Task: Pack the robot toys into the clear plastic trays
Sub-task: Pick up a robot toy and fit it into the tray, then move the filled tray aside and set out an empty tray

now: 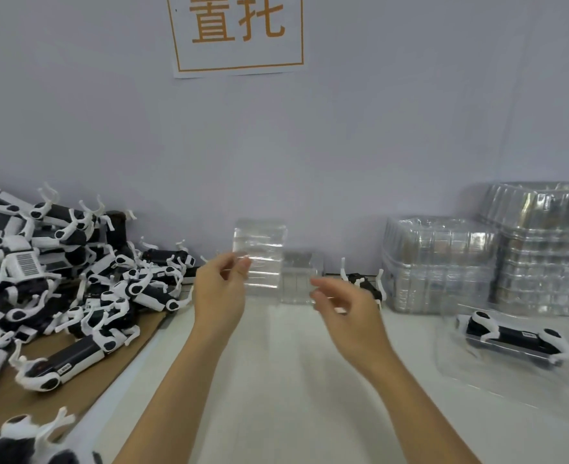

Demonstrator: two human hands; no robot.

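Clear plastic tray (259, 259) hangs above the worktop's (293, 380) far edge, pinched in the left hand's (217, 296) grip; the right hand (346, 316) hovers loose, holding nothing. Best lay it flat mid-worktop before fetching a robot toy (72, 360) from the left-edge heap.

Left of the hands, the robot toys (75, 272) are black and white, heaped on brown cardboard (42, 393). The trays (443, 262) are clear. Above, a white sign (239, 31) carries orange characters against a pale grey wall (376, 128).

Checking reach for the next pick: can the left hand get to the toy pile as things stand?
Probably not yet: the left hand is pinching a clear tray. The toy pile lies open beside it, nothing between, so the path is free once the fingers let go.
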